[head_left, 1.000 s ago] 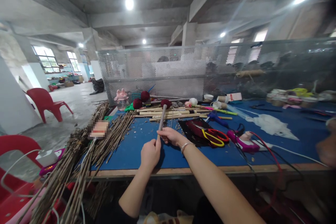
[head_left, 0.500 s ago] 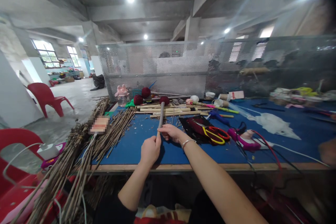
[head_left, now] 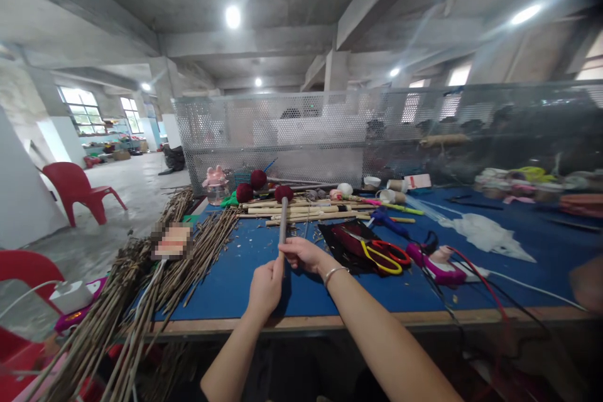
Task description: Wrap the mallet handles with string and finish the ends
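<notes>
A grey-wrapped stick [head_left: 283, 221] points away from me over the blue tabletop. A dark red ball [head_left: 284, 193] shows at its far end; whether it is fixed there I cannot tell. My left hand [head_left: 265, 289] is closed around the lower, wood-coloured end. Just above it, my right hand [head_left: 304, 254], with a bangle on the wrist, pinches the stick between thumb and fingers. Two more dark red balls [head_left: 244, 193] lie at the back left. Beyond my hands are pale wooden sticks [head_left: 296, 208].
Scissors with yellow and red handles [head_left: 384, 257] rest on dark cloth [head_left: 330, 235] at the right. A blue glue gun [head_left: 389, 221], a purple power strip [head_left: 436, 267] and cords lie nearby. Bundled twigs [head_left: 198, 257] overhang the left edge. A perforated metal screen [head_left: 320, 160] stands behind.
The camera view has tilted upward slightly, so the table sits lower in the picture. The stick and the ball at its end have shifted a little left; both hands keep their hold.
</notes>
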Demonstrator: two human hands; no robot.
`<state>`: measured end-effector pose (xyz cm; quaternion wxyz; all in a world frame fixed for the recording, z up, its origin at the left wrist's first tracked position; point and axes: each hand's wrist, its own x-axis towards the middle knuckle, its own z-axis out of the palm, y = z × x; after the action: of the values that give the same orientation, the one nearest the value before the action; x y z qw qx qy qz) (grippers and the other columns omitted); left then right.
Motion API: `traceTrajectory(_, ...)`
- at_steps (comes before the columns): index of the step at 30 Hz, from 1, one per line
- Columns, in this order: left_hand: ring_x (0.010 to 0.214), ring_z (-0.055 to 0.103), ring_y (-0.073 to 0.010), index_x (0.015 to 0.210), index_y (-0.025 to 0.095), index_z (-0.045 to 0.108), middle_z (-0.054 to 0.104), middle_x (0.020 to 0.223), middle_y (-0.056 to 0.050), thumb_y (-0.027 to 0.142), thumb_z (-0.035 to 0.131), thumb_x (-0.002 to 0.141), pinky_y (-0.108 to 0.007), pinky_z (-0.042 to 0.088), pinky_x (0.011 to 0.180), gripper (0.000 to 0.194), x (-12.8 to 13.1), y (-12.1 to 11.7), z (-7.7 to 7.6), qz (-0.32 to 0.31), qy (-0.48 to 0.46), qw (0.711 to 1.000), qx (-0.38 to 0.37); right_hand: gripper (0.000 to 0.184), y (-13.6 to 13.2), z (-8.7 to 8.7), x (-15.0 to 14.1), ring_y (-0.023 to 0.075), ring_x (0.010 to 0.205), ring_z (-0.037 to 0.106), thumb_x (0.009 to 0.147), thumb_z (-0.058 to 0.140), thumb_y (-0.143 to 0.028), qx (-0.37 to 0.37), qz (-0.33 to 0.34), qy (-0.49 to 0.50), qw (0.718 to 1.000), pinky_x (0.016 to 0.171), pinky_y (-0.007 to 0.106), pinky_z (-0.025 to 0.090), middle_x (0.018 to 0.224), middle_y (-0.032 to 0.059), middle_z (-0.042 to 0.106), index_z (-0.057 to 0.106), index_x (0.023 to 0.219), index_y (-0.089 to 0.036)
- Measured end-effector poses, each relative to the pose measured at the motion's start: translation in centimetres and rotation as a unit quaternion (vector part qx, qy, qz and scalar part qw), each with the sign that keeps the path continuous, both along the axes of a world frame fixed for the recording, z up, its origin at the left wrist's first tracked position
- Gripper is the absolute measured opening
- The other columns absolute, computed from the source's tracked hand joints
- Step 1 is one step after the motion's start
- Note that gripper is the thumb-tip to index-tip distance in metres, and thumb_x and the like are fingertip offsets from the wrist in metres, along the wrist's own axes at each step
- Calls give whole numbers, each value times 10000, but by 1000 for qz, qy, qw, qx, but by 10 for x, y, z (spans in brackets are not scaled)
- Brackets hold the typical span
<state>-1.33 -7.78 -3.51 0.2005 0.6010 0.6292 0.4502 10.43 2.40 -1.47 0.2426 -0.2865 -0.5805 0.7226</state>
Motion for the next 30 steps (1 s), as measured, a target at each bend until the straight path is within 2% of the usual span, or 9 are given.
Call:
traceTrajectory(4, 510, 364, -102, 536, 189, 376, 384, 499, 35, 437, 240, 909, -227, 249, 531, 469, -1, 1, -2, -12, -32, 999, 4, 387, -1, 2, -1, 25, 373, 230, 616, 727, -389, -14, 10, 12, 1000, 397, 184, 188, 433, -124, 312, 401, 678, -189)
traceTrajectory(9, 498, 332, -92, 536, 187, 365, 375, 487, 52, 476, 436, 831, -222, 227, 514, 419, 4, -2, 2, 60, -1, 998, 9, 370, -2, 1, -2, 24, 368, 211, 624, 726, -364, -22, 13, 13, 1000, 393, 189, 147, 423, -124, 308, 408, 689, -186)
traceTrajectory(15, 512, 406, -108, 529, 184, 410, 460, 505, 13, 429, 285, 901, -237, 236, 537, 463, 2, -3, 6, 33, 35, 999, -8, 340, -5, 7, 1, 25, 386, 230, 663, 712, -375, -53, 44, 1, 998, 414, 178, 178, 439, -121, 307, 449, 732, -171)
traceTrajectory(18, 529, 447, -119, 518, 181, 447, 509, 520, -9, 415, 232, 919, -242, 249, 555, 511, 3, -4, 8, 25, 49, 998, -16, 368, -3, 6, 4, 24, 374, 218, 670, 709, -396, -50, 38, -9, 998, 405, 183, 182, 424, -125, 289, 411, 673, -180)
traceTrajectory(21, 503, 408, -111, 511, 182, 434, 478, 490, 6, 475, 301, 895, -237, 239, 539, 501, 6, -6, 8, 58, 46, 997, -13, 422, -1, 2, 3, 24, 355, 199, 673, 709, -427, -32, 20, -21, 999, 384, 190, 158, 403, -126, 276, 362, 623, -193)
traceTrajectory(24, 482, 330, -101, 497, 180, 373, 414, 463, 27, 500, 382, 860, -240, 209, 518, 484, 6, -4, 5, 78, 65, 995, -3, 416, 0, -2, 0, 30, 350, 207, 672, 713, -438, -17, 7, -29, 999, 373, 196, 148, 394, -122, 289, 385, 621, -188)
traceTrajectory(26, 482, 323, -101, 496, 180, 373, 412, 467, 26, 485, 354, 874, -243, 203, 515, 486, 3, -2, 4, 66, 65, 996, -12, 413, -1, -1, -1, 28, 357, 211, 670, 716, -434, -17, 9, -25, 999, 379, 193, 160, 405, -122, 291, 388, 627, -186)
traceTrajectory(30, 504, 417, -116, 505, 185, 418, 459, 485, 7, 454, 253, 909, -236, 254, 537, 513, -2, 0, 5, 25, 15, 999, -29, 391, -2, 3, -1, 24, 392, 246, 660, 717, -404, -30, 27, -6, 999, 413, 179, 216, 454, -119, 307, 396, 665, -179)
